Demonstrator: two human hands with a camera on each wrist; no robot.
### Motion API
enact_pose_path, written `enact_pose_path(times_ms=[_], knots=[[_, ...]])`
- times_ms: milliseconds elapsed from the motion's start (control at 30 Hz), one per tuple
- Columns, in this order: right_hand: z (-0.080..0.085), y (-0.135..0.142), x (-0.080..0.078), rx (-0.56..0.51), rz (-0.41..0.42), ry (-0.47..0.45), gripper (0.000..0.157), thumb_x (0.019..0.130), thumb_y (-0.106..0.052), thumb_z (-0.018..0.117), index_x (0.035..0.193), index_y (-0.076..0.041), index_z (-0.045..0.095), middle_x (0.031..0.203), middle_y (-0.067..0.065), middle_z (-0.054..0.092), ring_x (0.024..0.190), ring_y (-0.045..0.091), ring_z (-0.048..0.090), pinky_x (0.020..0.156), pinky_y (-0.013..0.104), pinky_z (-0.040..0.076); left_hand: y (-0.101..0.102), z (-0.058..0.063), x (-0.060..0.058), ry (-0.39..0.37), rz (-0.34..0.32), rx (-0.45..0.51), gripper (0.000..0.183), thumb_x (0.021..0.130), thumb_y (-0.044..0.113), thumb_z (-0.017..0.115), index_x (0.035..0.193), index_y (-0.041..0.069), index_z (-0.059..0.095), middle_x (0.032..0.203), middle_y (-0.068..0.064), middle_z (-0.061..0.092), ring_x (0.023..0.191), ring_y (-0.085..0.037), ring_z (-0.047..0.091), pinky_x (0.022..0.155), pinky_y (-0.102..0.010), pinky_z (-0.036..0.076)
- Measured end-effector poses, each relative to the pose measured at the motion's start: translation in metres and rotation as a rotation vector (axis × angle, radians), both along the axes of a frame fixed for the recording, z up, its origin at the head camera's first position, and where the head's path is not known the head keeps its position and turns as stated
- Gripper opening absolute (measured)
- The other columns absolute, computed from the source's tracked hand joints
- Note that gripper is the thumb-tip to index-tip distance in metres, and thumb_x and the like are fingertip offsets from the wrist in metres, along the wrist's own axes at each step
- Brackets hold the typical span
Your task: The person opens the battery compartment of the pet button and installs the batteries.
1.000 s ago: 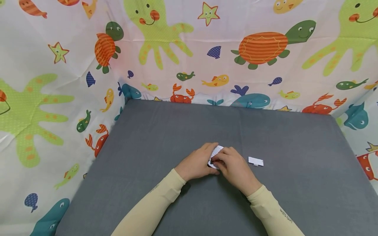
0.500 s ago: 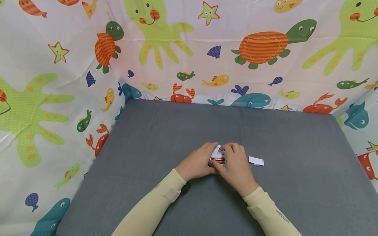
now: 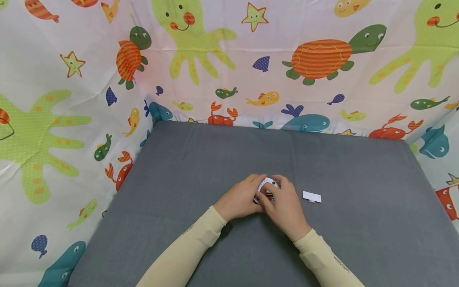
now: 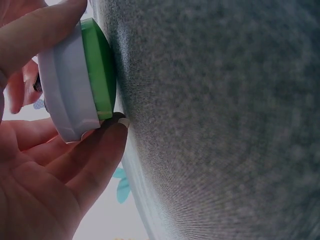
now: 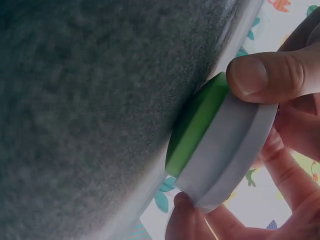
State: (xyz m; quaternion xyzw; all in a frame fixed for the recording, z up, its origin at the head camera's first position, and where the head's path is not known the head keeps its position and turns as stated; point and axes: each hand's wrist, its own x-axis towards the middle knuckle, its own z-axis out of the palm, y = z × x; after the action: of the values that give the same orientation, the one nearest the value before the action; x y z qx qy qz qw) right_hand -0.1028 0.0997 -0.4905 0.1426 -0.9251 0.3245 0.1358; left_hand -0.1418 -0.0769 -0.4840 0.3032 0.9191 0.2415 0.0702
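Note:
A small round device, white with dots on its upturned back, is between both hands near the middle of the table. Its side wall is pale grey and a green face is turned to the cloth. Batteries in red and gold show in its compartment, partly covered by fingers. My left hand grips the device from the left, thumb and fingers around its rim. From the right, my right hand holds it with curled fingers over the back and the thumb on the near edge.
A white battery cover with a small tab lies on the grey cloth table, just right of the right hand. Curtains printed with sea animals stand behind the table and along its sides.
My right fingers have left the compartment, where they were bunched, and spread over the device's back and rim. The batteries have come into sight, and the device has tilted slightly. The left hand keeps its grip.

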Motion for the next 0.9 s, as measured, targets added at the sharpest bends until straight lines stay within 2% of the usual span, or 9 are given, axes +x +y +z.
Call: enact_pose_path(times_ms=[133,267,433,600,900], knots=[[0.0005,-0.0012,0.0009,0.001,-0.007,-0.020,0.011,0.094,-0.025,0.085,0.092,-0.019,0.077,0.137,0.026,0.063,0.120,0.048,0.063,0.095,0.059,0.051,0.0009,0.0019,0.0007,0.007,0.002,-0.006,0.091,0.092,0.036,0.087,0.165,0.006,0.041,0.159,-0.011,0.055,0.135,-0.023,0.065,0.112,-0.038,0.056],[0.0007,-0.0016,0.0008,-0.012,-0.019,-0.032,0.016,0.092,-0.023,0.087,0.090,-0.018,0.072,0.136,0.024,0.064,0.122,0.047,0.063,0.096,0.060,0.052,0.0011,0.0026,0.0009,0.009,0.003,0.000,0.090,0.092,0.033,0.087,0.164,0.006,0.042,0.158,-0.010,0.056,0.133,-0.023,0.066,0.112,-0.038,0.056],[0.0016,-0.0022,0.0007,-0.023,-0.032,-0.048,0.020,0.089,-0.019,0.087,0.096,-0.014,0.068,0.134,0.020,0.065,0.118,0.042,0.063,0.094,0.056,0.052,0.0007,0.0021,0.0003,0.022,-0.004,0.002,0.090,0.091,0.032,0.088,0.164,0.005,0.043,0.156,-0.010,0.059,0.131,-0.023,0.068,0.110,-0.038,0.057],[0.0026,-0.0015,0.0006,-0.039,-0.038,-0.082,0.029,0.087,-0.016,0.088,0.103,-0.009,0.065,0.130,0.018,0.063,0.116,0.038,0.061,0.094,0.052,0.051,0.0012,0.0009,0.0003,0.041,-0.014,-0.007,0.090,0.090,0.034,0.088,0.164,0.004,0.045,0.155,-0.010,0.060,0.130,-0.023,0.069,0.108,-0.037,0.058],[0.0024,0.0005,-0.0020,-0.077,-0.049,-0.113,0.041,0.081,-0.007,0.092,0.101,-0.003,0.057,0.118,0.018,0.063,0.111,0.036,0.059,0.094,0.049,0.048,0.0020,0.0023,0.0023,0.078,-0.021,-0.011,0.093,0.087,0.036,0.092,0.162,0.003,0.047,0.155,-0.011,0.061,0.130,-0.023,0.069,0.107,-0.035,0.059]])
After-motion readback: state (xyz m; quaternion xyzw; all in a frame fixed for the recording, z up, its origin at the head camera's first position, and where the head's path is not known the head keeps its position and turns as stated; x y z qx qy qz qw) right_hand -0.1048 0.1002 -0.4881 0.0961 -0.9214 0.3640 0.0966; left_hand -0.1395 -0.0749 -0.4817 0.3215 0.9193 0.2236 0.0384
